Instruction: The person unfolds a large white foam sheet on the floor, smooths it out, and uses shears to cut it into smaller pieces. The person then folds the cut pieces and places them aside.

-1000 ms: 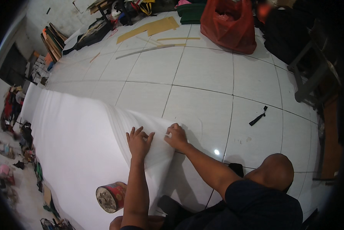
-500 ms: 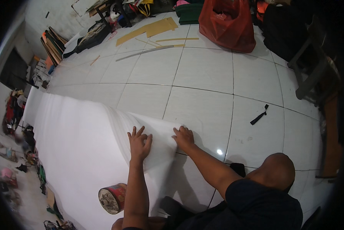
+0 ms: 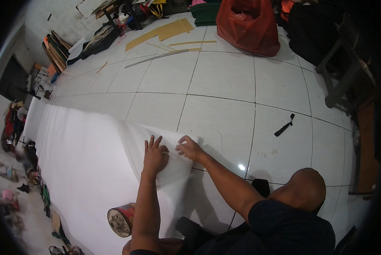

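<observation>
A large sheet of thin white foam-like material [image 3: 84, 153] lies spread over the floor, with several loose layers along its right side. On those layers rests my left hand [image 3: 155, 157], its fingers spread, the thumb by a crease. My right hand [image 3: 189, 149] is just to its right, over the sheet's corner flap. Its fingers are bent and apart, and I see nothing held between them. Beside my left forearm, a round red can [image 3: 121, 219] with a dirty, worn end stands on the sheet.
White tiles [image 3: 220, 114] cover the floor. A small black strip [image 3: 285, 125] lies to the right. Farther off are tan board pieces [image 3: 160, 35], a grey strip [image 3: 156, 58] and a red plastic bag [image 3: 248, 29]. A dark stool [image 3: 339, 72] stands at the right; clutter lines the left.
My right hand has moved left from the sheet's outer edge, closer to my left hand. The left hand has shifted only slightly, its fingers still spread.
</observation>
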Tool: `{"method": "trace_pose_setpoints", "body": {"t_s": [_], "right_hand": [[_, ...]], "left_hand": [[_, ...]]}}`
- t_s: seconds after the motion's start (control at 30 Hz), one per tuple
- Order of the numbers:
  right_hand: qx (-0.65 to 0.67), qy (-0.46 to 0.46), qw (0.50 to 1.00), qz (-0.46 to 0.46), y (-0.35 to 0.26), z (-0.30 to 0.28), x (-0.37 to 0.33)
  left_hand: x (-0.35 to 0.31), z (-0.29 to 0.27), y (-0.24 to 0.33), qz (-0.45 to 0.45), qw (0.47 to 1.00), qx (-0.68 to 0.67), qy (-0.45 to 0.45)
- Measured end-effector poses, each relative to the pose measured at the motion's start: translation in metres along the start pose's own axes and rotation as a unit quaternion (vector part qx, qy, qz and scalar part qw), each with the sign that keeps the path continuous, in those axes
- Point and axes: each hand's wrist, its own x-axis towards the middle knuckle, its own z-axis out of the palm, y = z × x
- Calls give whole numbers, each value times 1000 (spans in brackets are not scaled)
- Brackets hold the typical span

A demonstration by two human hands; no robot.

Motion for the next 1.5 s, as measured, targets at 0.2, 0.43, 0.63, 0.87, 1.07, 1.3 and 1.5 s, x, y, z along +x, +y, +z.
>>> {"method": "trace_pose_setpoints", "body": {"t_s": [0.2, 0.43, 0.63, 0.87, 1.07, 1.3, 1.5], "right_hand": [[-415, 159, 894, -61, 51, -8, 1], [-83, 53, 989, -107, 19, 24, -4], [108, 60, 992, 14, 2, 9, 2], [-370, 204, 896, -135, 70, -11, 0], [-51, -2, 993, -104, -5, 12, 1], [-164, 120, 979, 2, 0, 0, -2], [-350, 162, 916, -109, 65, -8, -5]], "left_hand": [[1, -20, 5, -46, 991, -115, -41], [16, -13, 9, 17, 1000, 16, -9], [27, -15, -4, 122, 989, 41, -73], [43, -62, 36, -67, 971, -72, -217], [27, -22, 13, 67, 998, 4, -12], [29, -34, 6, 76, 991, 7, -114], [33, -55, 30, -55, 980, -83, -174]]}}
